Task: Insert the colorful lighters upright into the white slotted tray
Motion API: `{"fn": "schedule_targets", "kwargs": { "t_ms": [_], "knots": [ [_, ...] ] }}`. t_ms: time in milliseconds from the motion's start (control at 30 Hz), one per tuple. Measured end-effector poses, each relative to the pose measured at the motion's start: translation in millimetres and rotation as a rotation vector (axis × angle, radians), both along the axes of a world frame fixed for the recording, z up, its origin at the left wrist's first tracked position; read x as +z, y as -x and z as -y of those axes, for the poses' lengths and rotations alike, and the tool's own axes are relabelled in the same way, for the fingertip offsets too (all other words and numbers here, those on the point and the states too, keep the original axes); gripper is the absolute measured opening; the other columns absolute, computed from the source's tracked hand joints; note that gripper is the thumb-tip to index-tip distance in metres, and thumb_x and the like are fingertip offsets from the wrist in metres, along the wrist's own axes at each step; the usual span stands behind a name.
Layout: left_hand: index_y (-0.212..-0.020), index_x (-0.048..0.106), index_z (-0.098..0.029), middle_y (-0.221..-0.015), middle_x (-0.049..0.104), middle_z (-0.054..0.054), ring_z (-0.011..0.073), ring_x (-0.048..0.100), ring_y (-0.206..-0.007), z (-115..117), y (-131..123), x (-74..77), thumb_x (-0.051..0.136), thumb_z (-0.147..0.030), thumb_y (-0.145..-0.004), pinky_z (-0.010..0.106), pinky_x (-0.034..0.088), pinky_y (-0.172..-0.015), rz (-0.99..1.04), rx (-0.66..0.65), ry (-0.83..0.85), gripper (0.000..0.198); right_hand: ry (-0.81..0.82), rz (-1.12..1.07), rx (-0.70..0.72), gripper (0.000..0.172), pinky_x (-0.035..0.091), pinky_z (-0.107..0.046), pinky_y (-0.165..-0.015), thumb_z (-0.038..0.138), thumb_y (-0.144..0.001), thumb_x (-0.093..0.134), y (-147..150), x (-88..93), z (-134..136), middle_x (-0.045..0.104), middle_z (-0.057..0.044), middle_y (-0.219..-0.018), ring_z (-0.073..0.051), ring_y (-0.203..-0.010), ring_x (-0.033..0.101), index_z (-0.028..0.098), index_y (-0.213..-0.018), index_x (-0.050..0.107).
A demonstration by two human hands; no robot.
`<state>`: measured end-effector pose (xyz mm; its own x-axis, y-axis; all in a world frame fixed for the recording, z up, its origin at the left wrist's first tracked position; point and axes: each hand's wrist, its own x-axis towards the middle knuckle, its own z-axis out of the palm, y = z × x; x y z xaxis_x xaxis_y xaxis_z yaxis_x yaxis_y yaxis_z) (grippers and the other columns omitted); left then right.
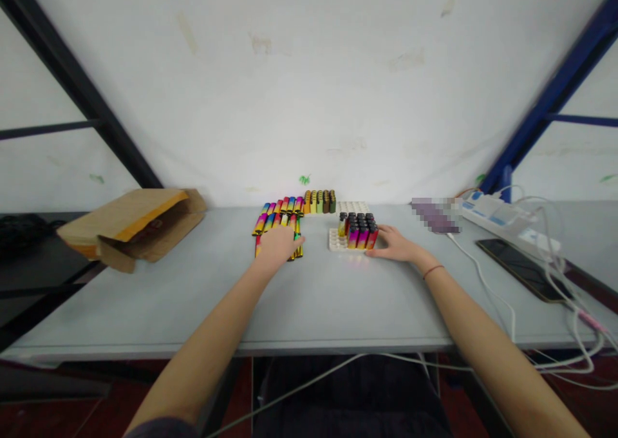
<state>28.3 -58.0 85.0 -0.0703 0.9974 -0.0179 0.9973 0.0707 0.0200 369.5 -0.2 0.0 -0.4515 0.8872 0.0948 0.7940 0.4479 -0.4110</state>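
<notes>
Near the table's (309, 309) back edge, the left hand (279, 243) covers some shiny tubes (270, 221) — whether its curled fingers grip one, I cannot tell. The right hand (396, 244) spreads wide at the white tray's (336, 241) right edge — beside upright black-topped tubes (358, 234).

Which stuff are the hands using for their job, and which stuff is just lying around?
Probably for the job:
- shiny tubes lying down, by the left hand
- white tray of upright black-topped tubes, by the right hand
- gold-topped tubes behind

Probably just lying around:
- open brown packet
- black phone
- power strip
- white cable
</notes>
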Motion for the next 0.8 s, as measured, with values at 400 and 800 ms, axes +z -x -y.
{"fn": "schedule_targets", "kwargs": {
  "t_ms": [400,800],
  "knots": [
    [-0.112,0.077,-0.013,-0.122,0.077,0.023,0.0337,0.073,-0.118,-2,-23,-7.1,0.047,-0.035,-0.101,0.039,0.056,-0.095,0.027,-0.069,0.042,0.039,-0.028,-0.026,0.026,0.089,0.037,-0.062,-0.126,0.080,-0.079,0.072,-1,-0.8,0,0.057,-0.017,-0.158,-0.044,-0.149,0.048,0.022,-0.147,0.065],
    [-0.080,0.056,-0.019,-0.066,0.057,0.000,0.0109,0.051,-0.051,-42,-55,-27.2,0.048,-0.023,-0.096,0.020,0.039,-0.048,1.334,0.079,-0.150,0.019,-0.035,-0.027,0.029,0.091,0.037,-0.062,-0.126,0.080,-0.079,0.072,-1,-0.9,-1,0.057,-0.017,-0.158,-0.044,-0.149,0.048,0.022,-0.148,0.064]
  ]
}}
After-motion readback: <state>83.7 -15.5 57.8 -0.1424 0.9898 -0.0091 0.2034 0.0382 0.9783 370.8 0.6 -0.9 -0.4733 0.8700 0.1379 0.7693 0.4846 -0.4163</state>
